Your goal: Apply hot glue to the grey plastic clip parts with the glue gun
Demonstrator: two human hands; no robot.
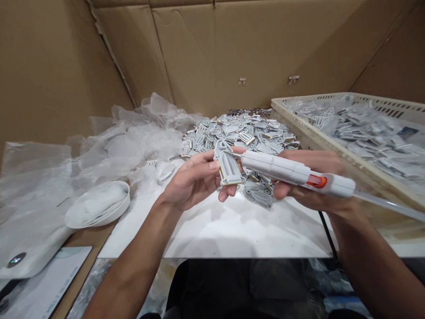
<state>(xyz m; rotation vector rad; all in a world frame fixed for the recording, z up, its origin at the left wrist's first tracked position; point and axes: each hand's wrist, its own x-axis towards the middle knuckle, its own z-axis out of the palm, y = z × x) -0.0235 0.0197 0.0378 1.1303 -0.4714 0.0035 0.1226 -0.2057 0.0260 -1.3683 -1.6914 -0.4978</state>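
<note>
My left hand [195,179] grips a grey ornate plastic piece [230,168], shaped like a small arched frame, between thumb and fingers. My right hand [308,177] is wrapped round a white hot glue gun [274,166] with an orange part on its body and a clear glue stick out of its back end. The gun's metal nozzle points left and reaches the upper part of the piece; whether it touches cannot be made out. Beyond and below my hands lies a heap of similar grey pieces [245,130] on the white tabletop [232,230].
Crumpled clear plastic bags [133,137] cover the left side. A white pan-shaped device [123,204] holding white discs stands at the left. At the right, a cream plastic crate [279,106] holds bagged grey pieces. Cardboard walls [199,53] enclose the back. A black cable [327,232] hangs over the table's front edge.
</note>
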